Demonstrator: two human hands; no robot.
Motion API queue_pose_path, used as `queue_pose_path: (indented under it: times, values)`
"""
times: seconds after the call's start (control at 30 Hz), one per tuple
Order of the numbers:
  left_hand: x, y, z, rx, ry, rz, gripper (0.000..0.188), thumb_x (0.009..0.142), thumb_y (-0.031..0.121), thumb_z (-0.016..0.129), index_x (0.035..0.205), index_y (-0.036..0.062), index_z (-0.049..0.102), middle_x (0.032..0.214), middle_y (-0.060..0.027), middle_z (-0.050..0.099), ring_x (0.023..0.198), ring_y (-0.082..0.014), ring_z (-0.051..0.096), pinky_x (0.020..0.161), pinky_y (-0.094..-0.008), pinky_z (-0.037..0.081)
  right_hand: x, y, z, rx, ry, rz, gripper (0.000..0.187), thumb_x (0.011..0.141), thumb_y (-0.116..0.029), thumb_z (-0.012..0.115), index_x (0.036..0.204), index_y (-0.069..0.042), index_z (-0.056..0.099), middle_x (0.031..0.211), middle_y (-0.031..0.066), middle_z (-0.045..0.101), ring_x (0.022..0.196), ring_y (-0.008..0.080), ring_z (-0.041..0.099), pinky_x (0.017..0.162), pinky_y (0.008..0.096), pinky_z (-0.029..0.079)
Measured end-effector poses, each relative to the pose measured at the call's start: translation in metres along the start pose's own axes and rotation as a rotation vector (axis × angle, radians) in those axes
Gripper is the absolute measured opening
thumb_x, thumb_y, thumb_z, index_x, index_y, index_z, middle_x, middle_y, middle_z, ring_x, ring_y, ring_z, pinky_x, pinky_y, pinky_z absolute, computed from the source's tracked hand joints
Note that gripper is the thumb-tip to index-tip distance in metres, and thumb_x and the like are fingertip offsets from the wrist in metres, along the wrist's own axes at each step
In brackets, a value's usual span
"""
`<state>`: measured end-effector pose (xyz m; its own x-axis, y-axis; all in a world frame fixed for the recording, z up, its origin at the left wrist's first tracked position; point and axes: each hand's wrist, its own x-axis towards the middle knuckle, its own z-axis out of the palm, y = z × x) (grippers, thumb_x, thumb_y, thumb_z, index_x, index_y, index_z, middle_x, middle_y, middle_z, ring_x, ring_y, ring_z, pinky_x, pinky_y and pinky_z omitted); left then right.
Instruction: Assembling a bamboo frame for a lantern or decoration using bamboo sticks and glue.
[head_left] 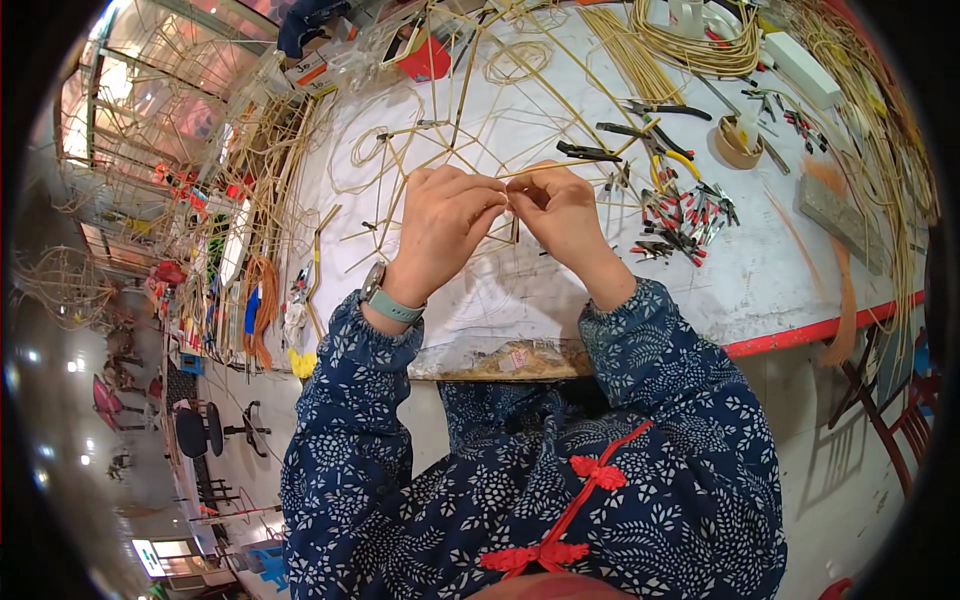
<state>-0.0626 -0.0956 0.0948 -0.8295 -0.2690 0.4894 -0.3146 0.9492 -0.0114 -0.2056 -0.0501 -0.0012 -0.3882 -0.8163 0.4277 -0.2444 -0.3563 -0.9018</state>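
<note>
Both forearms, in blue patterned sleeves, rise from the table's near edge and converge. The left hand [445,222], a watch on its wrist, curls its fingers in a pinching grip. The right hand [562,215] meets it fingertip to fingertip, likewise pinched.

Both hands up close over a white table [760,270] with a red edge. Left hand [445,215] and right hand [562,212] pinching together at a joint of a thin bamboo-strip frame [455,130], fingertips nearly touching. Grey watch [385,298] on the left wrist, blue patterned sleeves. Pile of small red-handled clips [685,215] just right of the hands, pliers [650,130] further back, tape roll [738,142] near the far edge.
</note>
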Motion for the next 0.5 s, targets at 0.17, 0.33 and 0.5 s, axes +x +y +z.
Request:
queue_pose_path:
  times: [0.17, 0.33, 0.5]
  values:
    - [-0.001, -0.002, 0.0, 0.016, -0.036, 0.015, 0.01, 0.076, 0.01, 0.072, 0.086, 0.0091, 0.069, 0.091, 0.0012, 0.068, 0.085, -0.018, 0.059, 0.076, -0.033, 0.038, -0.001, -0.012, -0.007, 0.008, -0.004, -0.033, 0.009, 0.081, -0.002, 0.067, 0.088, 0.004, 0.068, 0.087, 0.0086, 0.067, 0.069, 0.0122, 0.066, 0.062, 0.0238, 0.053]
    - [0.0, 0.003, 0.0, 0.184, 0.003, 0.128, 0.012, 0.075, 0.008, 0.071, 0.087, 0.0066, 0.068, 0.092, -0.0007, 0.067, 0.086, -0.0197, 0.059, 0.078, -0.034, 0.041, -0.001, -0.006, 0.0, 0.118, -0.005, -0.017, 0.011, 0.081, -0.001, 0.065, 0.093, 0.001, 0.065, 0.086, 0.0082, 0.068, 0.068, 0.013, 0.066, 0.062, 0.0248, 0.053]
    - [0.001, 0.005, -0.009, 0.349, -0.009, 0.169, 0.01, 0.074, 0.007, 0.067, 0.084, 0.0055, 0.068, 0.09, -0.0009, 0.067, 0.084, -0.0203, 0.059, 0.078, -0.0352, 0.043, 0.001, -0.007, 0.014, 0.006, 0.055, -0.093, 0.016, 0.083, -0.002, 0.065, 0.098, -0.002, 0.06, 0.085, 0.007, 0.069, 0.068, 0.013, 0.066, 0.063, 0.0247, 0.054]
